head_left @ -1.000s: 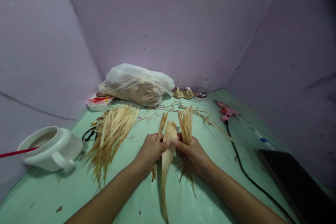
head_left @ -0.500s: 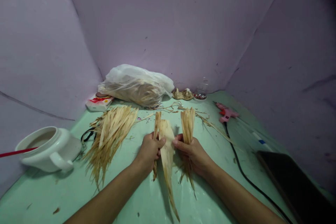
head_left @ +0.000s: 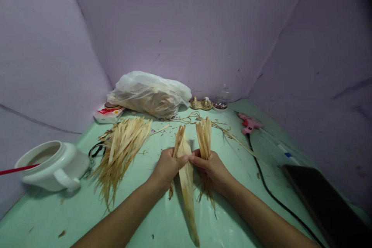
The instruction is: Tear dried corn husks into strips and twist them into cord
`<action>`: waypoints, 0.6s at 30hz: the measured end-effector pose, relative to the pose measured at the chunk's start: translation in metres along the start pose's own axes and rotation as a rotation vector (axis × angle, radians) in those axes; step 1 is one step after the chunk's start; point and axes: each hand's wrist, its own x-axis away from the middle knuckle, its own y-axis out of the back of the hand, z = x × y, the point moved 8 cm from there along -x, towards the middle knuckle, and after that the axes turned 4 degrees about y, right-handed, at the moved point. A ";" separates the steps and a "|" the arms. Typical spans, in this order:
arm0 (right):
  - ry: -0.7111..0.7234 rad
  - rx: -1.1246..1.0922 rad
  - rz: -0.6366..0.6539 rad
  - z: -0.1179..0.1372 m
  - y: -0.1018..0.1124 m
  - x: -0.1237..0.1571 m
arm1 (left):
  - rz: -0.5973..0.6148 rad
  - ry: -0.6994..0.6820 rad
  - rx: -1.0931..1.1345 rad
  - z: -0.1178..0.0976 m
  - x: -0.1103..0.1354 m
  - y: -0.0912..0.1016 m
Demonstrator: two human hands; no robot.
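Observation:
A wide, pale dried husk leaf (head_left: 186, 186) hangs between my hands, its pointed end trailing toward me. My left hand (head_left: 167, 166) is closed around a narrow brownish bunch of husk strips (head_left: 179, 136) and pinches the wide leaf with the thumb. My right hand (head_left: 211, 167) grips a fuller bundle of husk strips (head_left: 204, 136), its frayed ends poking out below. The thumbs and fingertips of both hands meet on the leaf. On the left of the table lies a larger pile of dried husk strips (head_left: 124, 149).
A white pot (head_left: 62, 162) with a red stick stands at left. Behind are a tissue pack (head_left: 108, 115), a plastic bag of husks (head_left: 149, 97) and a small woven piece (head_left: 201, 103). At right lie a pink glue gun (head_left: 249, 123), its black cord and a dark flat device (head_left: 322, 201).
My hands have come closer together, so the fingertips now meet on the wide leaf. The left bunch leans more to the right, and the leaf's lower end has turned to show broader.

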 end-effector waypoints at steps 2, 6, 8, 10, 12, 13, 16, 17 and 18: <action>-0.014 -0.026 0.022 0.000 -0.003 0.001 | 0.043 -0.003 0.013 0.002 -0.001 -0.003; -0.022 -0.118 0.104 -0.002 -0.009 0.001 | 0.086 -0.002 0.020 0.003 -0.002 -0.006; -0.020 -0.133 0.109 -0.002 -0.008 0.000 | 0.099 0.000 0.006 0.001 -0.001 -0.006; -0.022 -0.141 0.103 -0.003 -0.006 -0.002 | 0.132 -0.007 -0.029 -0.003 -0.001 -0.008; -0.035 -0.175 0.111 -0.002 -0.007 -0.003 | 0.114 -0.023 -0.065 -0.007 -0.002 -0.004; -0.047 -0.209 0.113 -0.002 -0.007 -0.003 | 0.079 -0.033 -0.075 -0.009 -0.003 0.001; -0.103 -0.327 0.100 0.001 -0.004 -0.004 | -0.019 -0.042 -0.076 -0.012 -0.007 0.016; -0.120 -0.358 0.101 0.004 -0.002 -0.004 | -0.031 -0.039 -0.079 -0.013 -0.009 0.019; -0.131 -0.383 0.116 0.008 0.000 -0.004 | -0.037 -0.034 -0.086 -0.013 -0.011 0.022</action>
